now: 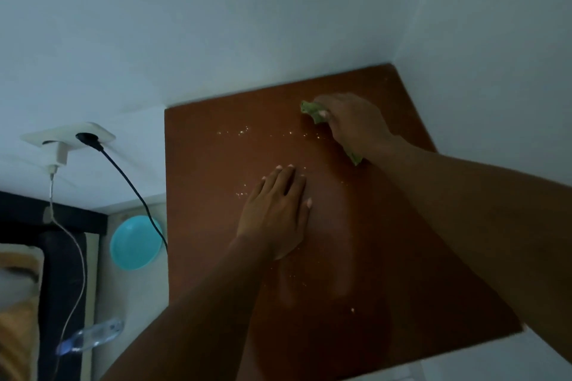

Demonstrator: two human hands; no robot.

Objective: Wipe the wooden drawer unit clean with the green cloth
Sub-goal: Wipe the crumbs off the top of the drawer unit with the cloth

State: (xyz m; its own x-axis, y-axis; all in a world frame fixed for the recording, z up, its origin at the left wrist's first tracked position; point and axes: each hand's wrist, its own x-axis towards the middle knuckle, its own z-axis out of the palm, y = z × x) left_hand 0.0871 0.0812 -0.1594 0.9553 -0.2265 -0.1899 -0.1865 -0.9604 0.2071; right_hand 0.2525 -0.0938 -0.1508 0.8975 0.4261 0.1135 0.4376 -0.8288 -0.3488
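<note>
Head: green cloth (310, 109) under right hand (356, 124)

I can read nothing in this view: no words, brands, numbers or signs. The clear bottle (93, 335), low and far to the left of the fingers of my left hand (274, 216), is too blurred for me to make out any label. The wall socket plate (69, 134), up and to the left of those fingers, shows no marking I can read.
</note>
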